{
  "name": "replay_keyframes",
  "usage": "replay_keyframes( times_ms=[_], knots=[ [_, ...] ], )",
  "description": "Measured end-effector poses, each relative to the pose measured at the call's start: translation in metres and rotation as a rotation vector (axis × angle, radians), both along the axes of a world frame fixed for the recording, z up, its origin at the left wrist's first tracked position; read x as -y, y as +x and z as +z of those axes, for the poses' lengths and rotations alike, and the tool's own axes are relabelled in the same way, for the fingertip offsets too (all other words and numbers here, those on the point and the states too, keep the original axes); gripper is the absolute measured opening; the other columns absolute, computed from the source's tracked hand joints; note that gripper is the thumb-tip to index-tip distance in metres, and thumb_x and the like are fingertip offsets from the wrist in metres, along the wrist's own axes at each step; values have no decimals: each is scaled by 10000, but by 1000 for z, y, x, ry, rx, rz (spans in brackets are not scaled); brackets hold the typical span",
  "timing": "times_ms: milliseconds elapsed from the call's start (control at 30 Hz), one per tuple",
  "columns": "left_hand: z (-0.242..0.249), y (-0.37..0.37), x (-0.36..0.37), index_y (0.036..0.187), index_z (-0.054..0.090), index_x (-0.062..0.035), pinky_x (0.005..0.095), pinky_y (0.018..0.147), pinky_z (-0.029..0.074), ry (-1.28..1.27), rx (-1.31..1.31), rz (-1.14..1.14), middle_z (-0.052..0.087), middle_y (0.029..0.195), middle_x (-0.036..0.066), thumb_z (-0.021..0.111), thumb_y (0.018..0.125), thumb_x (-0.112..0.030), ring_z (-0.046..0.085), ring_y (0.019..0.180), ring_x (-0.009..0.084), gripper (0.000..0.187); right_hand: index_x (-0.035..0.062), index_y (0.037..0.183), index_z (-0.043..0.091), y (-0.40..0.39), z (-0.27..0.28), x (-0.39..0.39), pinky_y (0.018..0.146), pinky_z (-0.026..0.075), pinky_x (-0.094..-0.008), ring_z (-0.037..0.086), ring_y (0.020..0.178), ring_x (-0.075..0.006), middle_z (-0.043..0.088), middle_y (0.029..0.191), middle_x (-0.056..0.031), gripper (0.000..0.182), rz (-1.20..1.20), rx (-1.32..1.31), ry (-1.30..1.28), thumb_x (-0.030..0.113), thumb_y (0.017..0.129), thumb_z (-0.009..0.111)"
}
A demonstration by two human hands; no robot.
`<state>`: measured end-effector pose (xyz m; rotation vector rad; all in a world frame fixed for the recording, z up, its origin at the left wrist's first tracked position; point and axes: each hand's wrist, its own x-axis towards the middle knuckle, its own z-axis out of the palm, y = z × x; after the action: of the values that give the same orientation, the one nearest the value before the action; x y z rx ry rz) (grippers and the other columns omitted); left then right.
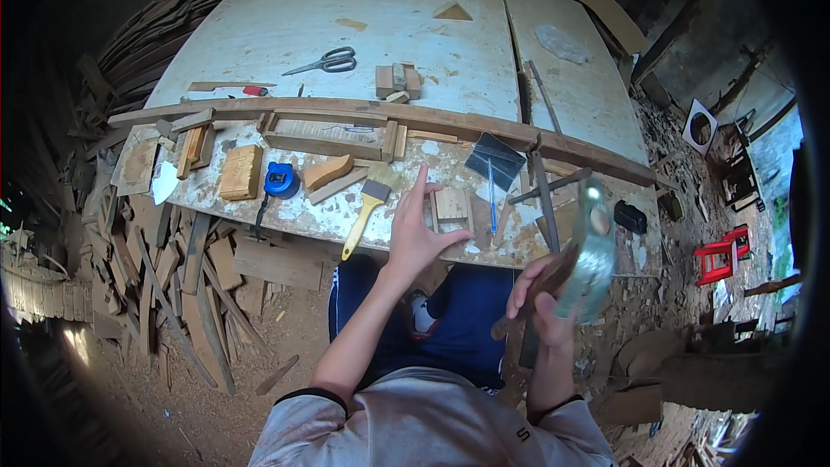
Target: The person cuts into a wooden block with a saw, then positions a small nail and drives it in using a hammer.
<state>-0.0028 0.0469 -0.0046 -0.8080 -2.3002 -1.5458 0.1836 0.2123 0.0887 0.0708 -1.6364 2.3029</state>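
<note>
My right hand (545, 294) is closed around the wooden handle of a hammer (588, 268), raised close to the camera over the bench's front edge. Its greenish metal head shows the handle's end in the eye. My left hand (419, 225) lies at the front of the workbench, thumb and index finger spread wide apart. Between them sits a small assembly of wood pieces (450, 205), the fingertips right at its edges. A yellow-handled paintbrush (367, 207) lies left of that hand. To the right are a blue pen (492, 197) and a dark square plate (494, 161).
A blue tape measure (280, 181), wood blocks (240, 172) and a black object (630, 217) lie on the bench. Behind a long wooden rail (346, 109) are scissors (327, 60) and more blocks (398, 79). Scrap wood (194, 294) fills the left floor; red stools (716, 259) stand right.
</note>
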Motion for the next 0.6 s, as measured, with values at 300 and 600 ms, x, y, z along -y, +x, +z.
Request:
replay_keyframes(
  times_ms=[300, 600],
  knots=[
    [1, 1, 2, 1718, 229, -37, 459, 1061, 524, 34, 56, -48, 701, 1241, 150, 1074, 562, -333, 671, 1186, 346, 1462, 6, 1167, 700, -54, 23, -22, 646, 574, -397, 771, 748, -291, 778, 904, -146, 305, -238, 102, 1067, 200, 964, 819],
    [-5, -9, 10, 1731, 238, -82, 403, 1149, 507, 16, 114, -184, 694, 1434, 168, 972, 739, -92, 666, 1342, 312, 1235, 120, 1183, 662, -110, 51, -37, 644, 573, -455, 748, 755, -340, 729, 836, -107, 363, 94, -71, 1854, 434, 1006, 706]
  ],
)
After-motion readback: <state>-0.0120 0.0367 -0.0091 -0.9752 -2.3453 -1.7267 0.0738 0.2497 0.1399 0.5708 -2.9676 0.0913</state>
